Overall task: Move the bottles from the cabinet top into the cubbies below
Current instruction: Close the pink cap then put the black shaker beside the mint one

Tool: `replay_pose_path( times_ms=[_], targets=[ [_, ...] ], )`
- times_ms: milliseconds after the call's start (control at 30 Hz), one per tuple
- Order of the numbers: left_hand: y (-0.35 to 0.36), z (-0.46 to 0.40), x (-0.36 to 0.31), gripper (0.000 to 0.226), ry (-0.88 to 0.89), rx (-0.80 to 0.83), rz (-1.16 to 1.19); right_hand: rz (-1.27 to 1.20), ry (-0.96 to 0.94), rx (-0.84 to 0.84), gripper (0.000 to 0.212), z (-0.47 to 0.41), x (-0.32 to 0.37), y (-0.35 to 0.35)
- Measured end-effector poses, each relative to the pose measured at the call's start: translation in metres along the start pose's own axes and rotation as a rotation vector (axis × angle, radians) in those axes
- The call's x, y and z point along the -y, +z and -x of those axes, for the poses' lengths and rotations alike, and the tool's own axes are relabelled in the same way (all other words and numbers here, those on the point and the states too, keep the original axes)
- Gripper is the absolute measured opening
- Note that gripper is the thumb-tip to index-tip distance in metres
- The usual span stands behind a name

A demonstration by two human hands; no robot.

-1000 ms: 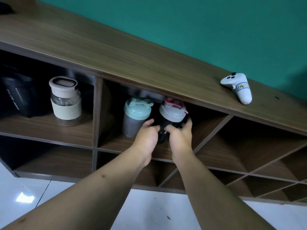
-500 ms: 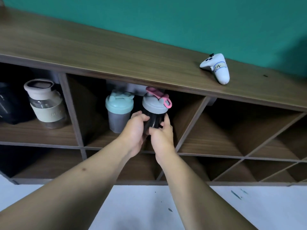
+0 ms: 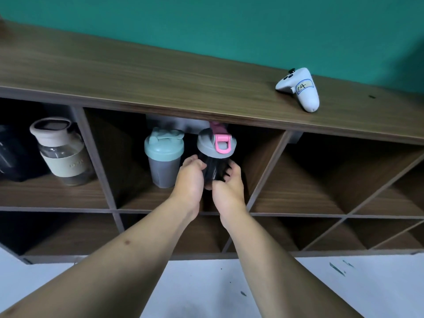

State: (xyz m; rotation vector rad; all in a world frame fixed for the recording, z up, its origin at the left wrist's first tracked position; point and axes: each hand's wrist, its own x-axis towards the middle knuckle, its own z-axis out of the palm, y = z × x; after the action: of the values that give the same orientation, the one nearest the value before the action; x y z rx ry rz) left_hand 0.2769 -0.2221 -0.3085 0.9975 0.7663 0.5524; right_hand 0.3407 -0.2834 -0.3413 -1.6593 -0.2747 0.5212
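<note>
A dark shaker bottle with a grey lid and pink flip cap (image 3: 216, 146) stands in the upper middle cubby, just right of a grey shaker with a mint lid (image 3: 163, 157). My left hand (image 3: 190, 177) wraps its left side and my right hand (image 3: 228, 187) wraps its right side and base. A glass jar with a beige lid and sleeve (image 3: 62, 152) sits in the cubby to the left, beside a black bottle (image 3: 11, 154) at the frame edge. The wooden cabinet top (image 3: 137, 81) holds no bottles in view.
A white game controller with a label (image 3: 300, 88) lies on the cabinet top at the right. Diagonal dividers split the cubbies (image 3: 321, 180) to the right. The lower row of cubbies (image 3: 57, 232) is dark. White floor below, teal wall behind.
The view has swung right and levelled. The pink-capped bottle now stands more upright inside the cubby, and both hands have closed lower around its body.
</note>
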Motion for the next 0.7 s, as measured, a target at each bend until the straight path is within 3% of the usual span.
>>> replay_pose_path(
  times_ms=[167, 433, 500, 600, 700],
  targets=[
    [-0.002, -0.001, 0.0, 0.043, -0.013, 0.029, 0.044, 0.105, -0.03, -0.035, 0.105, 0.0, -0.001, 0.008],
    [-0.003, -0.002, -0.001, 0.077, -0.003, 0.091, 0.001, -0.023, -0.048, -0.048, 0.065, -0.003, -0.003, 0.007],
    [-0.004, -0.003, -0.002, 0.081, -0.01, 0.096, 0.026, -0.046, -0.064, -0.047, 0.069, -0.005, -0.005, 0.007],
    [-0.003, -0.002, -0.001, 0.06, 0.012, 0.082, 0.061, -0.007, -0.083, -0.052, 0.089, -0.004, -0.002, 0.011],
    [-0.004, -0.006, 0.002, 0.073, 0.009, 0.134, 0.095, 0.041, -0.112, -0.072, 0.09, -0.002, -0.002, 0.018]
  ],
)
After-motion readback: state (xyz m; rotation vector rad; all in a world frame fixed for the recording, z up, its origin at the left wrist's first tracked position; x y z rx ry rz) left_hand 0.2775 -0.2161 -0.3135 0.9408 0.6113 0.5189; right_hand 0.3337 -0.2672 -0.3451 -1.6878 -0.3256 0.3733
